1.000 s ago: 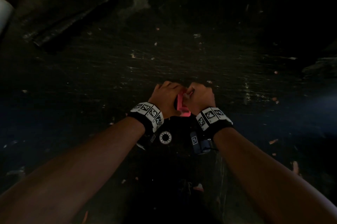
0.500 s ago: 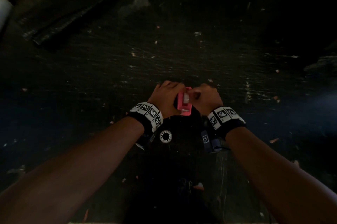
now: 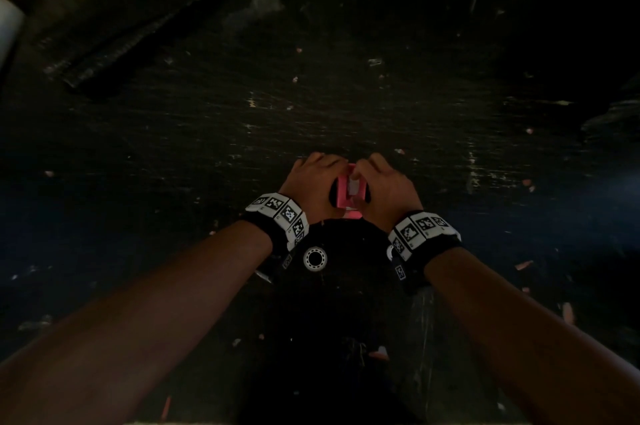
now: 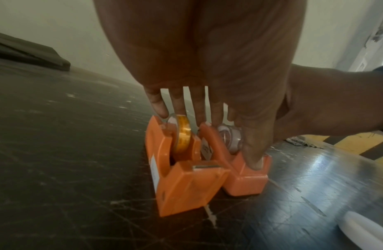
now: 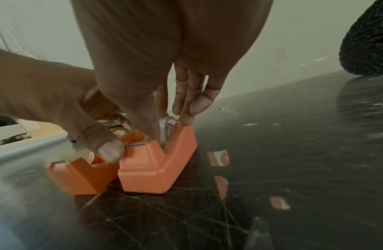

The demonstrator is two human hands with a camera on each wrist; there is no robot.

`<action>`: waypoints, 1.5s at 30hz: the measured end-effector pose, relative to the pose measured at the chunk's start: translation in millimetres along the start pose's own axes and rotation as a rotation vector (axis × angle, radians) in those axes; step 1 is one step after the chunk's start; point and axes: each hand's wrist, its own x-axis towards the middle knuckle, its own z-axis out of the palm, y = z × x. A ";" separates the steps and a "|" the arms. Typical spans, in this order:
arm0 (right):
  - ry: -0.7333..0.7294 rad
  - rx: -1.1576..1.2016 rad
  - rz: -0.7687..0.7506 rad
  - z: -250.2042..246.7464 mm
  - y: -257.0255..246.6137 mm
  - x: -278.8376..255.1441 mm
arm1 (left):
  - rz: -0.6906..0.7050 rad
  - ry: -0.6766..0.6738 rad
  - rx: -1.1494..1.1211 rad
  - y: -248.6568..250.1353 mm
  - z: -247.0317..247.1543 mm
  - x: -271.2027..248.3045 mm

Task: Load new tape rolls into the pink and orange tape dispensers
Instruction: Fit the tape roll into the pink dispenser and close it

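Note:
Two dispensers stand side by side on the dark table. The orange dispenser [image 4: 182, 186] [image 5: 79, 175] carries a yellow tape roll [image 4: 183, 133]. In the pink dispenser [image 3: 349, 192] [image 4: 246, 179] [image 5: 156, 165] sits a clear tape roll [image 4: 229, 137] [image 5: 168, 125]. My left hand [image 3: 311, 185] [image 4: 218, 140] reaches down over both, fingertips on their tops and thumb pressed on the pink one's front by the cutter. My right hand [image 3: 384, 189] [image 5: 168, 126] pinches the clear roll, with the thumb inside the pink dispenser and the fingers behind it.
A white ring [image 3: 314, 258] lies on the table near my left wrist. A dark flat bundle [image 3: 131, 33] [image 4: 30, 52] lies at the back left. A dark knitted thing [image 5: 368, 42] is at the right. Torn pink scraps [image 5: 218, 158] are scattered beside the dispensers.
My right hand drew slightly to the right, uncovering the pink dispenser's top and its pale roll, then closed in on it again. The left hand stayed in place.

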 end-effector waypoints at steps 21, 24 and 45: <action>0.146 0.080 -0.088 2.1 3.3 -10.4 | -0.026 -0.038 0.054 3.1 -4.1 1.6; 0.149 0.076 -0.081 8.1 2.0 -18.9 | -0.010 -0.029 0.065 -0.5 -2.1 2.0; 0.156 0.140 0.021 49.2 0.2 -55.6 | 0.008 -0.041 0.067 -3.5 -1.9 4.7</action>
